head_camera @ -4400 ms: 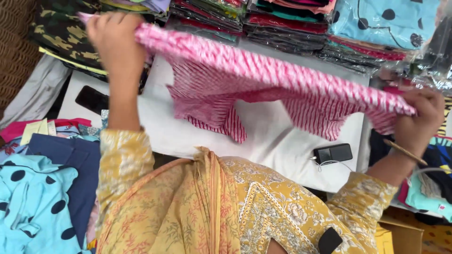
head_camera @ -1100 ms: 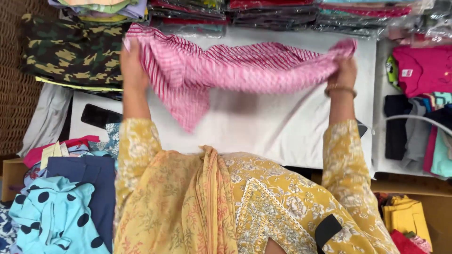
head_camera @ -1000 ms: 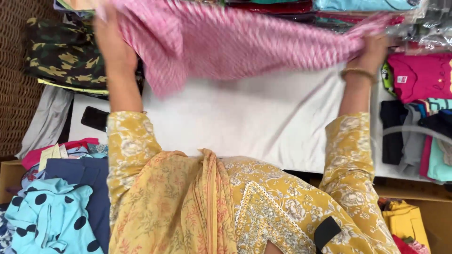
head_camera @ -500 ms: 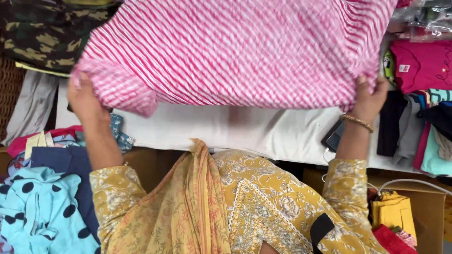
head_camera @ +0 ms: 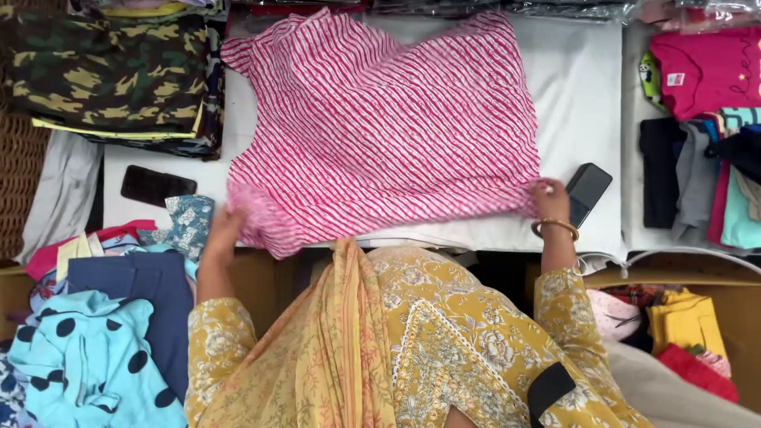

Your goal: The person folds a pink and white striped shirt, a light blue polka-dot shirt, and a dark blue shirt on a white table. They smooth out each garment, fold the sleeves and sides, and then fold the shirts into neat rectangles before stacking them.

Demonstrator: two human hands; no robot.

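The pink striped garment (head_camera: 380,127) already lies spread flat on the white surface (head_camera: 579,87), unfolded, both hands' fingers (head_camera: 545,190) pinching its near hem corners.

Pink striped garment (head_camera: 380,127) flat on white surface (head_camera: 587,95)

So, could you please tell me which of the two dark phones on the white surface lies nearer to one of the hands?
The dark phone beside the right hand; the other phone lies apart, left of the striped garment.
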